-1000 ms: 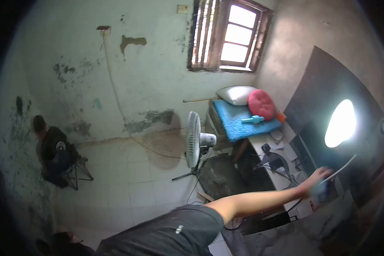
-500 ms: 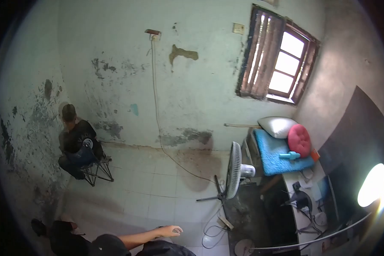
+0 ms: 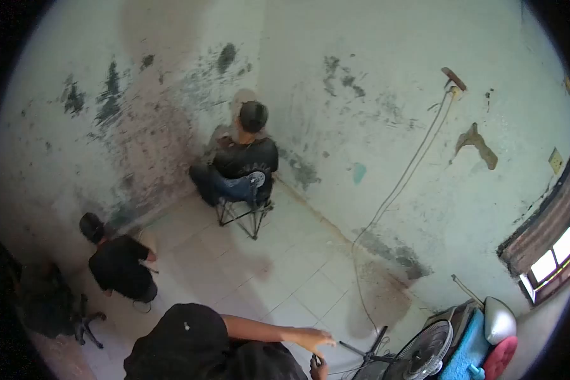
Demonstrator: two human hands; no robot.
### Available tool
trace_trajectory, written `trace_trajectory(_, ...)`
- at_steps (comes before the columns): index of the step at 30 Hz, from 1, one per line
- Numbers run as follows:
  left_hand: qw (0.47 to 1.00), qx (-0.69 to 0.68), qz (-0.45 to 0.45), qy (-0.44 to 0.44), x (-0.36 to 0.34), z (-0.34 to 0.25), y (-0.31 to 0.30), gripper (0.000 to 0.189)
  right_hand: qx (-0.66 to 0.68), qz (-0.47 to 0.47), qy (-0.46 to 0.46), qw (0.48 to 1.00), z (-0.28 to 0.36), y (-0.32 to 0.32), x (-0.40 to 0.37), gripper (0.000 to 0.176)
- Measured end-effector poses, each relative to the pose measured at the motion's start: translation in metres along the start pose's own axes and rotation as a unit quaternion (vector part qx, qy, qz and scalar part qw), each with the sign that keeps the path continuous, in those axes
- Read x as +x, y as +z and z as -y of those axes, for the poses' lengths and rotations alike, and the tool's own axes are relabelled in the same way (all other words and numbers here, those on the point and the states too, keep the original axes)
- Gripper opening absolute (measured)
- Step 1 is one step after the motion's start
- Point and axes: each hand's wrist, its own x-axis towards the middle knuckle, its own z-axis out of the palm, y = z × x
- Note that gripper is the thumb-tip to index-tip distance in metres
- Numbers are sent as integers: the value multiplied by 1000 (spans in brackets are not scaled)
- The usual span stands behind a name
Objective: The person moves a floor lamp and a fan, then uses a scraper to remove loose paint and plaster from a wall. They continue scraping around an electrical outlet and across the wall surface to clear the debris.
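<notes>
From the bottom edge my black-sleeved left arm reaches to the right. My left hand [image 3: 315,340] is at its end, palm down, with fingers stretched out and holding nothing visible. Just below it is part of my right hand [image 3: 320,368], cut off by the lower frame edge. Its fingers look curled around a small dark thing [image 3: 315,360], too small to name. The dark legs of a standing fan [image 3: 424,351] are nearest, to the right of both hands.
A person [image 3: 247,152] sits on a folding stool [image 3: 240,215] by the corner. Another person [image 3: 123,266] in black is low at the left, near a wheeled chair [image 3: 85,320]. A cable [image 3: 392,196] runs down the stained wall. Pillows [image 3: 500,322] lie on a blue mat [image 3: 467,342].
The view has swung left, so the seated person and the window sit further right. The person at lower left now shows fully. Part of my right hand has come into view below my left.
</notes>
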Motion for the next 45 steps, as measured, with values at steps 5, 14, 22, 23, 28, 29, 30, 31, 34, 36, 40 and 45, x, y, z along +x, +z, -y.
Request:
trace_trajectory(5,959,244,-78,123,44,47,-97,69,-30,-148,-182,972,213,-128,-21,37)
trace_trajectory(14,927,281,-145,201,207,71,-259,25,0,-233,-167,958,331,-289,59,40)
trace_trajectory(22,875,366,-170,267,331,73,-432,29,21,-259,-281,924,442,-401,165,50)
trace_trajectory(23,857,386,-191,281,344,62,-456,29,26,-277,-291,915,462,-418,178,50)
trace_trajectory(28,832,406,-208,316,397,33,-545,30,-5,-422,-330,845,525,-468,235,51)
trace_trajectory(29,822,421,-204,325,403,29,-558,30,-27,-462,-315,829,532,-473,242,51)
trace_trajectory(30,802,441,-205,346,417,22,-577,30,-23,-480,-307,822,542,-485,247,51)
trace_trajectory(31,798,438,-200,363,425,17,-590,30,-47,-497,-305,811,548,-494,247,51)
trace_trajectory(34,732,471,-235,433,456,4,-636,29,-98,-554,-302,769,579,-537,254,51)
trace_trajectory(36,699,494,-248,454,491,-11,-664,30,-137,-601,-294,731,599,-568,262,52)
trace_trajectory(40,641,534,-274,478,549,-64,-707,34,-134,-673,-289,667,639,-634,272,51)
trace_trajectory(45,585,568,-312,487,603,-96,-733,36,-136,-725,-272,618,652,-693,285,49)
